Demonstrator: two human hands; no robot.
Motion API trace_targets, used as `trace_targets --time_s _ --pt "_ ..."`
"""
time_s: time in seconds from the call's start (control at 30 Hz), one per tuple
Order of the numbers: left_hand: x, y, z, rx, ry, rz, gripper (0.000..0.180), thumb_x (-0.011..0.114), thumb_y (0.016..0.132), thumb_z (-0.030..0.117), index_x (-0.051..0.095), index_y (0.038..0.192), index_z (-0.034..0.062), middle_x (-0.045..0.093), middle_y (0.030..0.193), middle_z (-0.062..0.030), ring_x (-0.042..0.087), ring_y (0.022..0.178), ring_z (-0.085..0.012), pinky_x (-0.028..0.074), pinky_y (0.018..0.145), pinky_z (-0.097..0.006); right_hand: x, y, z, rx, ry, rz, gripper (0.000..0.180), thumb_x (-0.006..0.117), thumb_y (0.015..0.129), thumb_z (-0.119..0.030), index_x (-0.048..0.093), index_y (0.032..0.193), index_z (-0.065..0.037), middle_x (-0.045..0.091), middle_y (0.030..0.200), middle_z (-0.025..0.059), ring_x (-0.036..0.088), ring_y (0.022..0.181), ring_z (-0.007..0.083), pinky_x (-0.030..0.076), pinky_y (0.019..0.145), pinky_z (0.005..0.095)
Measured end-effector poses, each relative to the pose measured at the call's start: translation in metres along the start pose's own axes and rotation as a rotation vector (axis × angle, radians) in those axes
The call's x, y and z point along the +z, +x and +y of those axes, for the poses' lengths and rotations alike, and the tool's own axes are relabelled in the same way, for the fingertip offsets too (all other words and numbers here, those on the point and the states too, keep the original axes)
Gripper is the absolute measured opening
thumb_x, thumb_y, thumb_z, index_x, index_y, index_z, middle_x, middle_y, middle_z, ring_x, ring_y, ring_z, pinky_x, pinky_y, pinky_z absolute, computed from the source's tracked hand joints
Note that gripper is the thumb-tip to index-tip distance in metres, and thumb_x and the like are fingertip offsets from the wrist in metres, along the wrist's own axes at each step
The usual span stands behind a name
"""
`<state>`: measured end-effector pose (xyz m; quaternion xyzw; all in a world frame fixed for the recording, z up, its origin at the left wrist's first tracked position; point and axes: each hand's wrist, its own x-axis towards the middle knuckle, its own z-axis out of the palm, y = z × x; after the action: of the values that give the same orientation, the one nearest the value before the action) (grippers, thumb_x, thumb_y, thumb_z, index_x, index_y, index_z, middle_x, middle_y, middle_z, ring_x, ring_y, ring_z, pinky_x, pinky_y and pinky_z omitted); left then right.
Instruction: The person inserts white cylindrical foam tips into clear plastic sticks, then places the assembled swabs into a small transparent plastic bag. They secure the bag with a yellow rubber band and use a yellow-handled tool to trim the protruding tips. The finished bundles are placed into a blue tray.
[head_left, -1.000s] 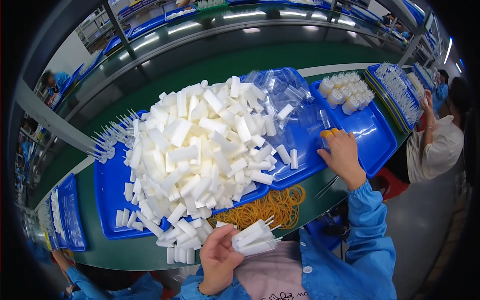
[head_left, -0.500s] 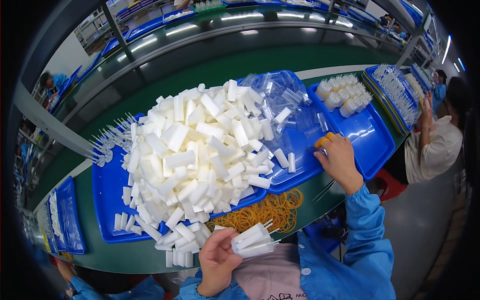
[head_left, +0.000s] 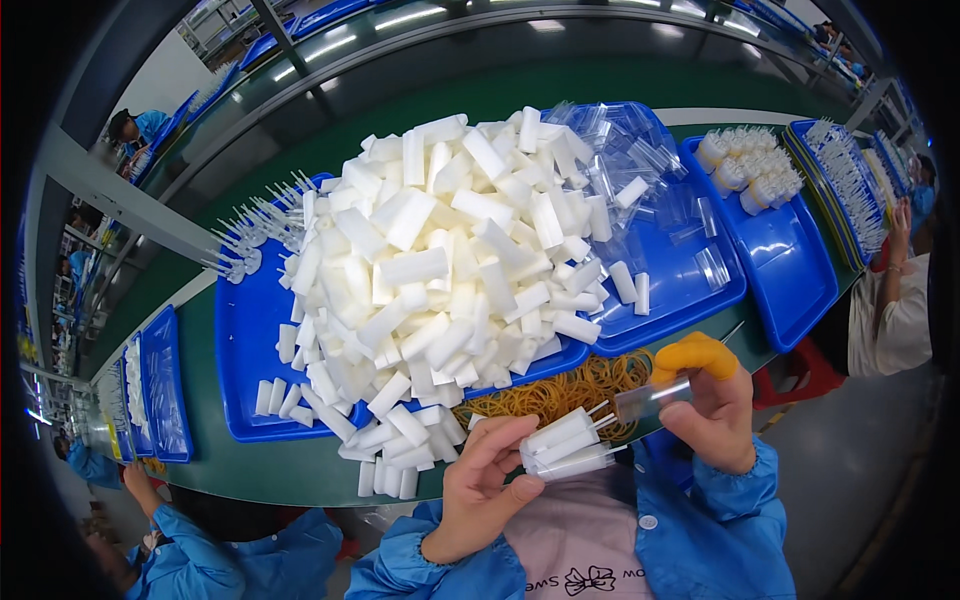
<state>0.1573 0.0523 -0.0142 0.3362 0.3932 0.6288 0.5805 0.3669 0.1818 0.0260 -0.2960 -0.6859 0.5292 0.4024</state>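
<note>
My left hand (head_left: 485,490) is closed round a bundle of white foam pieces (head_left: 562,446), from which thin white prongs stick out to the right. A clear plastic tube (head_left: 642,401) is pinched in my right hand (head_left: 718,418), just right of the prongs and close to their tips. Orange finger cots (head_left: 697,354) cover fingers of that hand. Beyond both hands, a tall heap of white foam blocks (head_left: 430,265) fills most of a blue tray (head_left: 250,375). More clear tubes (head_left: 630,150) lie loose in the blue tray beside it.
Tan rubber bands (head_left: 590,385) lie along the table's near edge. At right, a blue tray (head_left: 790,275) holds finished-looking white cylinders (head_left: 745,165), with stacked trays of pronged parts (head_left: 835,175) beyond. Pronged white parts (head_left: 255,235) stand at left. Co-workers sit on both sides.
My right hand has come back from the trays toward my left hand, now with a clear tube in it. The whole view has shifted, and the left hand keeps its bundle.
</note>
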Motion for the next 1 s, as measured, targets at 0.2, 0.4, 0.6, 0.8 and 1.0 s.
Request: trace_targets --time_s 0.2,0.4,0.6,0.8,1.0 --pt "0.002 -0.001 0.003 0.077 0.221 0.026 0.054 0.070 0.081 0.007 0.048 0.129 -0.0024 0.042 0.121 -0.0109 0.048 0.109 -0.0185 0.040 0.096 -0.030 0.008 0.000 0.002 0.141 0.177 -0.077 0.046 0.074 0.075 -0.007 0.054 0.115 0.001 0.061 0.097 0.0068 0.057 0.081 0.0132 0.047 0.077 0.0275" --pt "-0.003 -0.001 0.005 0.166 0.587 -0.012 0.054 0.073 0.078 0.014 0.051 0.124 -0.0033 0.042 0.114 -0.0124 0.047 0.101 -0.0199 0.039 0.089 -0.031 0.014 -0.002 0.007 0.157 0.215 -0.061 0.038 0.074 0.074 -0.002 0.058 0.108 0.002 0.064 0.095 0.0097 0.062 0.085 0.0160 0.049 0.080 0.0294" --pt "0.001 0.002 0.014 0.175 0.618 -0.072 0.043 0.071 0.079 0.011 0.058 0.118 -0.0014 0.042 0.112 -0.0133 0.048 0.098 -0.0224 0.040 0.086 -0.032 0.020 -0.002 0.003 0.120 0.202 -0.027 0.031 0.073 0.073 0.002 0.061 0.102 0.004 0.066 0.093 0.0127 0.065 0.087 0.0188 0.050 0.080 0.0295" --pt "0.001 0.007 0.017 0.146 0.628 -0.196 0.042 0.069 0.080 0.010 0.057 0.118 -0.0018 0.043 0.111 -0.0136 0.048 0.099 -0.0225 0.042 0.085 -0.033 0.014 -0.004 0.004 0.163 0.197 -0.068 0.033 0.075 0.071 0.001 0.063 0.102 0.005 0.068 0.088 0.0121 0.066 0.086 0.0194 0.050 0.079 0.0292" --pt "0.007 0.010 0.004 0.150 0.274 0.140 0.043 0.073 0.073 -0.001 0.058 0.113 -0.0033 0.044 0.119 -0.0144 0.049 0.109 -0.0227 0.043 0.093 -0.035 0.015 -0.004 0.017 -0.039 0.067 -0.016 0.034 0.075 0.071 -0.007 0.064 0.101 0.004 0.065 0.093 0.0122 0.059 0.094 0.0243 0.044 0.086 0.0342"
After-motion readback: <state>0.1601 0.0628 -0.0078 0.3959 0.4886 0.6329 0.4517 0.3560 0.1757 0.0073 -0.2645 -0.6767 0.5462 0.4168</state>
